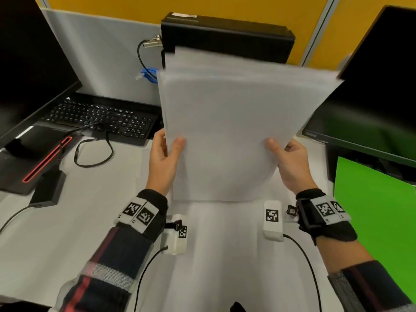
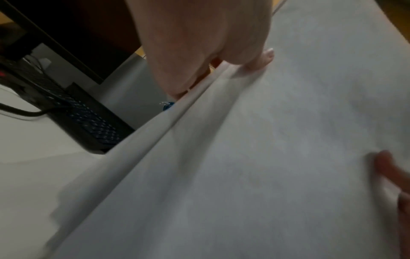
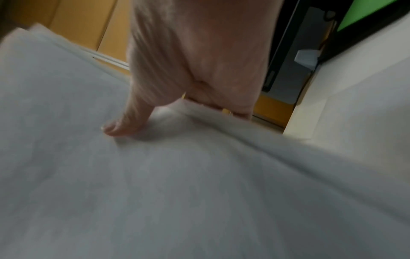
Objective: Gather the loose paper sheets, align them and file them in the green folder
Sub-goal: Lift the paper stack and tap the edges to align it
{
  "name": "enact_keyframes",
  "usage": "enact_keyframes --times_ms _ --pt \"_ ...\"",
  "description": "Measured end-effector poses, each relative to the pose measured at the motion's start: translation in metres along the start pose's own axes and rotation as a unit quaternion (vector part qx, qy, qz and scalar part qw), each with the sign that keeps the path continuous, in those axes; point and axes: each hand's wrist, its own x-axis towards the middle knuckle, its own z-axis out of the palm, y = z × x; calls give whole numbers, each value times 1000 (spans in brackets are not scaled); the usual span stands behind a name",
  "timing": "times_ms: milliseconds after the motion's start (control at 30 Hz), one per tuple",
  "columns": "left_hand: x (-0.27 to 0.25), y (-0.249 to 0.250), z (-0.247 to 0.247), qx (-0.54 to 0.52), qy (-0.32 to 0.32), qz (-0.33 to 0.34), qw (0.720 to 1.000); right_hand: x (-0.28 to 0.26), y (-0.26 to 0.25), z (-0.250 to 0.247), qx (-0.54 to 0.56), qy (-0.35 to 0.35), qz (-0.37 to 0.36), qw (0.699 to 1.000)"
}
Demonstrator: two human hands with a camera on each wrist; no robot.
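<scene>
A stack of white paper sheets stands upright on its lower edge on the white desk, its top edges fanned and uneven. My left hand grips the stack's left side, thumb on the front face. My right hand grips the right side the same way. In the left wrist view my left hand pinches the sheet edges. The right wrist view shows my right hand with its thumb pressed on the paper. The green folder lies flat at the right.
A black keyboard and a monitor stand at the left. A black computer box is behind the paper. A second monitor stands at the right above the folder. A black adapter and cables lie on the left.
</scene>
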Motion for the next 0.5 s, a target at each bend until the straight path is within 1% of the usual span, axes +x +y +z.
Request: enact_keyframes --times_ms 67,167,267,333,433,500 --pt "-6 -3 2 0 -14 -7 1000 -4 -2 2 -31 -24 -2 999" --pt "-8 2 14 9 -39 9 999 -1 -13 9 -23 -18 -29 999" --pt "0 6 15 -11 -12 11 1000 4 -23 12 -3 -7 -41 999" --pt "1 -3 8 -10 -16 -23 1000 1 -13 9 -18 6 -18 1000" --pt "-8 -20 7 28 -37 -88 995 -12 16 10 -52 26 29 998" --pt "-12 -17 14 35 -32 -88 995 -16 19 14 -50 43 29 997"
